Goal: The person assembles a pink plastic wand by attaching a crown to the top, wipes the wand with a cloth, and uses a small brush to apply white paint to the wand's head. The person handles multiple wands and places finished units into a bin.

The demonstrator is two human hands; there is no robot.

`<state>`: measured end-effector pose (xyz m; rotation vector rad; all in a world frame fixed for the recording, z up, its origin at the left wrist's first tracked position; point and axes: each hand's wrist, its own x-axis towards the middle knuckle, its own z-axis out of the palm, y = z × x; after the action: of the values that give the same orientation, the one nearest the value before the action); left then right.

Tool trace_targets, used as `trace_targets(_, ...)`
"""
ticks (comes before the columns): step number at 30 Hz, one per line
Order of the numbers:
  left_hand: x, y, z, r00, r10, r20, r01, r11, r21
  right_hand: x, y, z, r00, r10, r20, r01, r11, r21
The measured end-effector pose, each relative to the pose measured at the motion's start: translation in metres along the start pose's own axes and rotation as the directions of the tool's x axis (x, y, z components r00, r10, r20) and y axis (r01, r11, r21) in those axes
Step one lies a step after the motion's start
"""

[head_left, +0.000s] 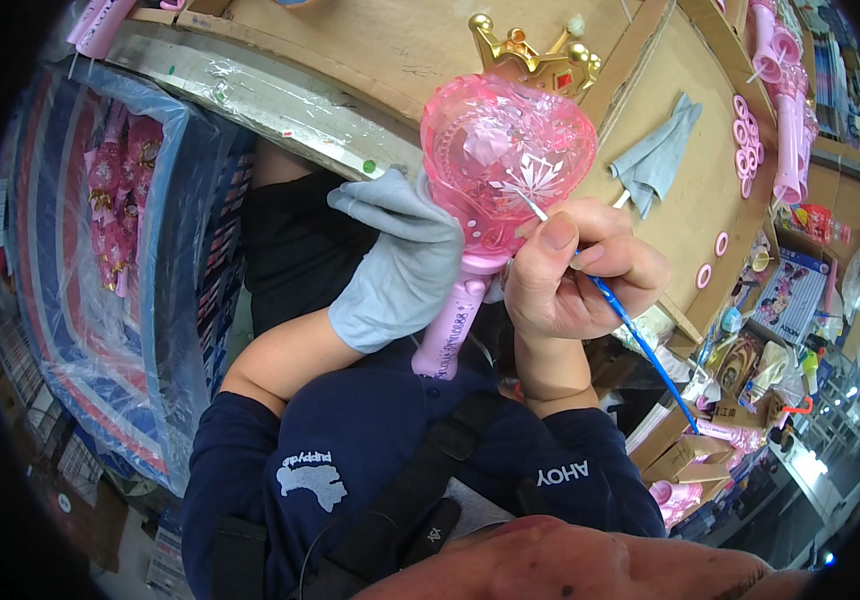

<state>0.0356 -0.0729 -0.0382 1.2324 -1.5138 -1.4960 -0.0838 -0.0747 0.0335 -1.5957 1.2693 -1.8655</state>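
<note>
A pink toy wand (495, 125) stands upright before my chest, with a clear heart-shaped head, a gold crown (538, 65) on top and a pale pink handle. My left hand (402, 255), in a grey glove, is closed round the left side of the wand where the heart meets the handle; some of its fingers are hidden behind. A thin paintbrush (640, 340) with a blue handle is pinched in my bare right hand (580, 268). Its fine tip lies at the white snowflake-like pattern on the heart's face, and whether it touches cannot be told.
A grey cloth (658, 160) lies on the cardboard-covered table (380, 60). Pink rings (747, 140) and pink wand parts (790, 120) sit along its right side. At left, a plastic-lined crate (175, 300) holds several pink wands (115, 215). Cluttered boxes (690, 455) stand at right.
</note>
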Motion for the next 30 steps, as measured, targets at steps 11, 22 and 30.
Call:
trace_targets(11,0.002,0.012,-0.005,0.995,0.002,0.095,-0.005,0.999,0.035,-0.003,0.001,-0.003,1.000,-0.001,-0.031,0.001,1.000,-0.011)
trace_targets(22,0.004,0.027,-0.008,0.985,-0.001,0.172,-0.005,0.999,0.036,0.000,0.001,-0.003,1.000,-0.001,0.011,0.000,1.000,0.017)
trace_targets(30,0.000,0.013,-0.001,1.000,0.008,0.028,-0.005,0.996,-0.088,0.001,-0.002,0.000,0.999,0.050,-0.009,-0.050,0.998,0.037)
